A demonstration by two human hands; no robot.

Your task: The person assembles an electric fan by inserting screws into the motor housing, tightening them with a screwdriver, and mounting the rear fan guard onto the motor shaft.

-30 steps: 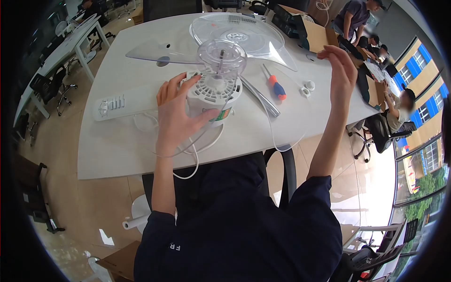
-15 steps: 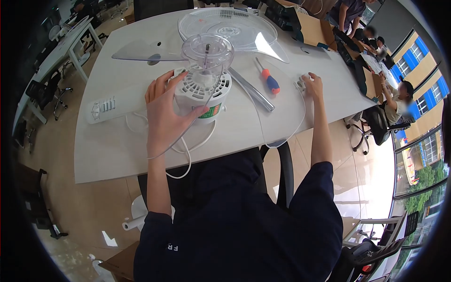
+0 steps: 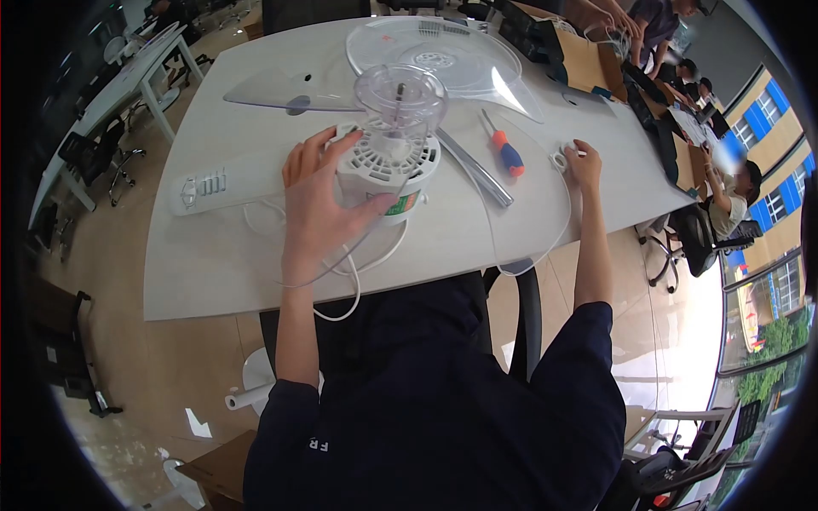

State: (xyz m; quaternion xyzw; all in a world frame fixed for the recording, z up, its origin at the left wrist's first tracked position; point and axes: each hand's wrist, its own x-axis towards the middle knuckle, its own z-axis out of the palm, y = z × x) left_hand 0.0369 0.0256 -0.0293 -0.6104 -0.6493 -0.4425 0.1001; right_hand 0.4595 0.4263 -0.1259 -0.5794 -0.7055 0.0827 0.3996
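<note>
My left hand [image 3: 317, 209] is wrapped round the side of a white fan motor housing [image 3: 388, 162], its thumb in front near the green label. A clear plastic fan blade assembly [image 3: 400, 92] sits on the motor shaft, and one see-through blade passes over my left hand and wrist. At the table's right side, my right hand [image 3: 584, 163] has its fingers closed at a small white ring-like part [image 3: 559, 159]. Between the hands lie a screwdriver [image 3: 508, 153] with a red and blue handle and a metal tube [image 3: 477, 170].
A round clear fan grille [image 3: 434, 58] lies at the back of the white table [image 3: 204, 272]. To the left is a white base panel [image 3: 200, 189]; a white cord [image 3: 356, 289] hangs over the front edge. Open cardboard boxes [image 3: 584, 60] and other people are at the right.
The camera view has shifted slightly, so the tabletop appears a little further right. Both hands keep about the same places relative to the motor housing and the small white part.
</note>
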